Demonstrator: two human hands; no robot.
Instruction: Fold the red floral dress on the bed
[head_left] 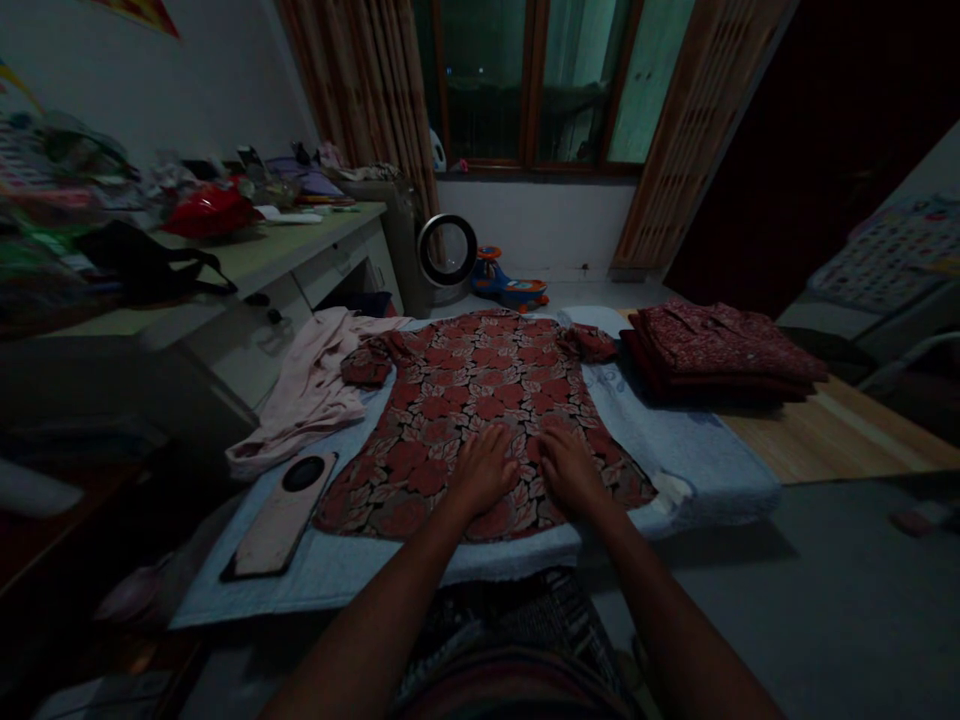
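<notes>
A red and dark floral-patterned shirt [480, 385] lies spread out on a light blue cloth [697, 450], its hem towards me and its short sleeves out to both sides. My left hand [486, 468] rests on the lower middle of the shirt, fingers stretched out. Beside it, my right hand [568, 466] lies on the fabric with its fingers extended and slightly bent. Neither hand holds anything. Left of the hem is a phone [281, 515] with a round dark camera ring, back side up. A pale pink garment [307, 390] lies crumpled by the left sleeve.
Folded dark red garments [724, 350] are stacked at the right, near a wooden board [840, 420]. A cluttered desk [247, 260] stands at the left. Beyond the cloth are a round-framed appliance [448, 250] and a blue and orange ride-on toy [510, 285].
</notes>
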